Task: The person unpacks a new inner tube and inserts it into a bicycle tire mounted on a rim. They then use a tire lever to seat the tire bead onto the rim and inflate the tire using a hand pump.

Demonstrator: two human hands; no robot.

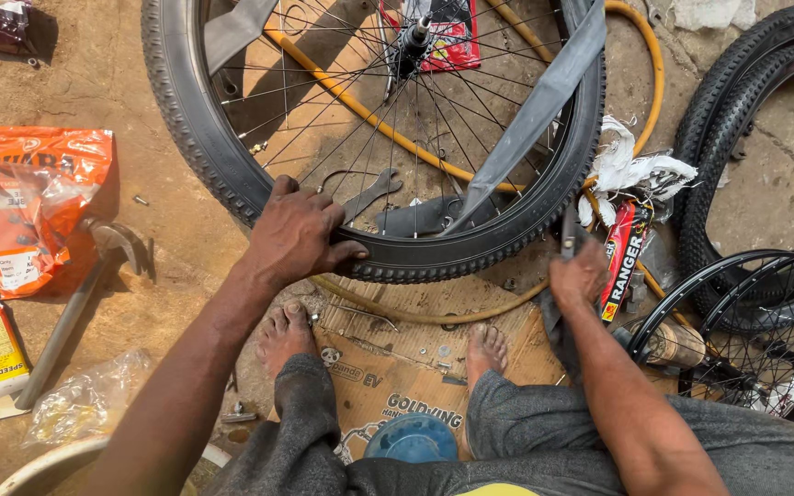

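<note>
Open brown dirt floor (186, 266) left of the black knobby-tyred spoked bicycle wheel (232, 174): widest free passage, bounded by crumpled orange plastic bag (20, 202) and grey metal hammer (75, 303). Below the wheel, flattened brown cardboard (415, 354) between two bare feet, strewn with small metal parts. Inside the rim, thin steel spokes (369, 101) crossed by grey rubber tube strip (535, 110) and yellow hose (369, 115); only narrow gaps. Right side crowded: white crumpled rag (636, 170), stacked black tyres (737, 138), bare black spoked rim (746, 321).
</note>
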